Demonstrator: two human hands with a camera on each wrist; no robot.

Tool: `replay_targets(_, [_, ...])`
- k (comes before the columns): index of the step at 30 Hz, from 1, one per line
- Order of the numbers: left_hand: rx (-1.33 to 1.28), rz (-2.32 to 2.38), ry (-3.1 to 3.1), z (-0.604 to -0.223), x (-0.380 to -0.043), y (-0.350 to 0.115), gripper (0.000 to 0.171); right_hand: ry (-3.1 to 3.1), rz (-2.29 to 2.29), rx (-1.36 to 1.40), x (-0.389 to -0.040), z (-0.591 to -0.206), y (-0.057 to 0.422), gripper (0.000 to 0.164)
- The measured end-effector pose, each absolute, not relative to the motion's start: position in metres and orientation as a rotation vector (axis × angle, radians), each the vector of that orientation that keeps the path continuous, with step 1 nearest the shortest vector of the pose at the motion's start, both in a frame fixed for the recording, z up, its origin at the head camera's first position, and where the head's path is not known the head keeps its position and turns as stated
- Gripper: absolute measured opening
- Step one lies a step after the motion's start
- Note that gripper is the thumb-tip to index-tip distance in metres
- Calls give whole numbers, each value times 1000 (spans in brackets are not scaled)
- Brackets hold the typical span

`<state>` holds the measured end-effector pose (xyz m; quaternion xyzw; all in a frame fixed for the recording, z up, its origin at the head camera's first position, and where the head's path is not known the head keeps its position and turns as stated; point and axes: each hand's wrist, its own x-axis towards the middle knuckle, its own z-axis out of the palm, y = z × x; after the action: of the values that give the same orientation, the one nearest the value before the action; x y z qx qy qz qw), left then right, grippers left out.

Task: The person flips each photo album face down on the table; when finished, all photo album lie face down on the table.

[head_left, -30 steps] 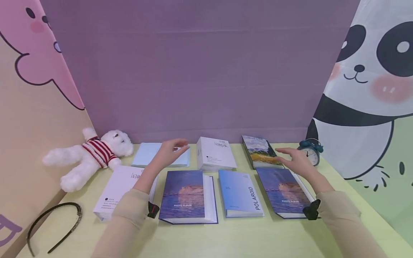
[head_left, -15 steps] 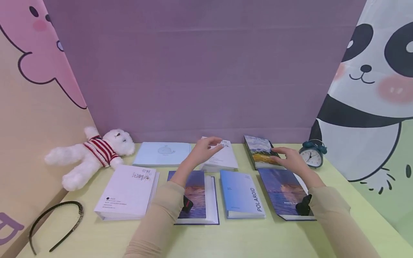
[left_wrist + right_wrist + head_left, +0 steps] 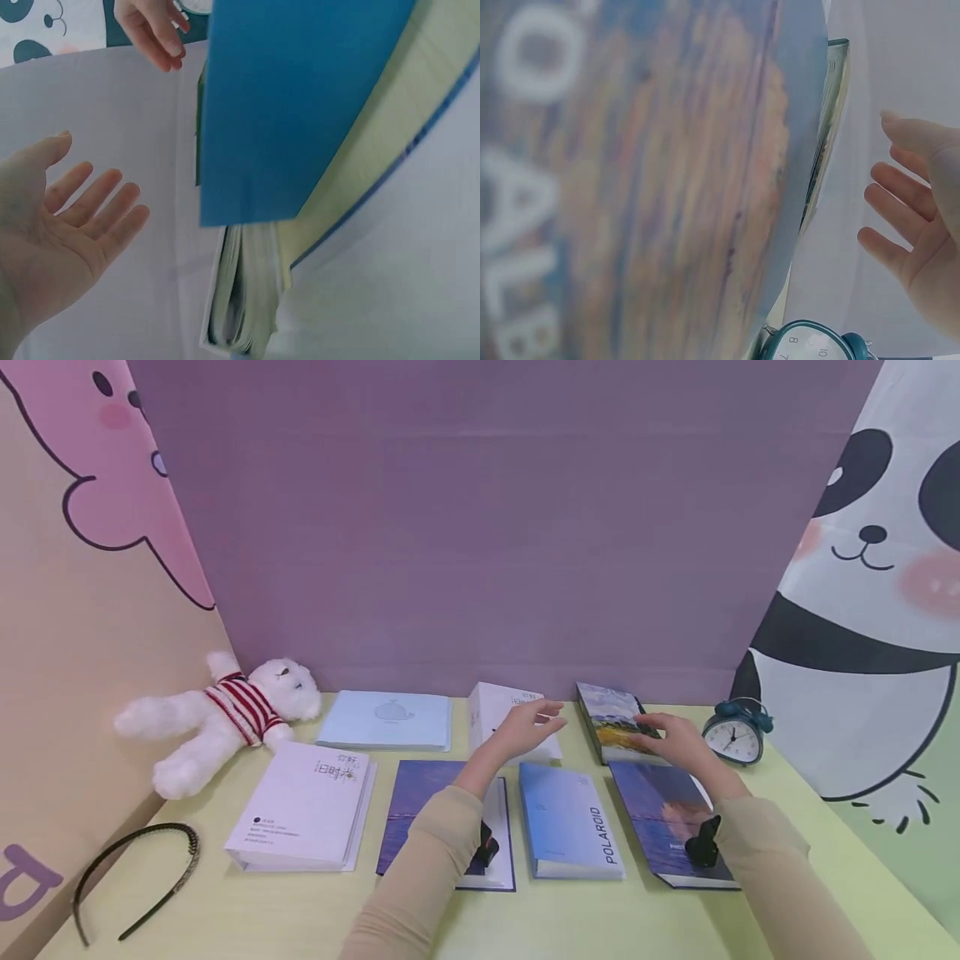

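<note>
In the head view my left hand [image 3: 519, 732] hovers over the white back-row album [image 3: 491, 710], its fingers loosely bent with nothing between them. My right hand [image 3: 678, 745] is likewise empty, held by the right edge of the landscape-painting album [image 3: 611, 718] and above a "PHOTO ALBUM" with a seascape cover [image 3: 648, 810]. Between the forearms lies a blue "POLAROID" album [image 3: 566, 822]; my left forearm partly covers a second seascape album [image 3: 420, 793]. The left wrist view shows the left palm [image 3: 67, 232] with fingers spread. Relaxed fingers also show on the right hand [image 3: 922, 217] in the right wrist view.
A pale blue album with a whale [image 3: 386, 722] and a large white album [image 3: 303, 806] lie on the left. Beyond them are a white teddy bear in a striped sweater [image 3: 243, 706] and a black headband [image 3: 138, 835]. An alarm clock [image 3: 733, 737] stands at the right, before a purple backdrop [image 3: 465, 543].
My left hand has travelled right, from above the whale album to the white back-row album. The right hand stays near the painting album. The head view has shifted slightly.
</note>
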<state>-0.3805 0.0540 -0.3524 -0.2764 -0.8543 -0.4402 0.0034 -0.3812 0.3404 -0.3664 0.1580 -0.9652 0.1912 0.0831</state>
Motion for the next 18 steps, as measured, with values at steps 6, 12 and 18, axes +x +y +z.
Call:
replay_targets(6, [-896, -1436, -2716, -368, -388, 74, 41, -2921, 552, 469, -384, -375, 347, 52])
replay_targets(12, [-897, -1468, -2756, -377, -392, 88, 42, -2967, 517, 456, -388, -378, 340, 55])
replay_targets(18, [-878, -1427, -2782, -385, -397, 101, 42, -3036, 502, 447, -392, -382, 336, 59])
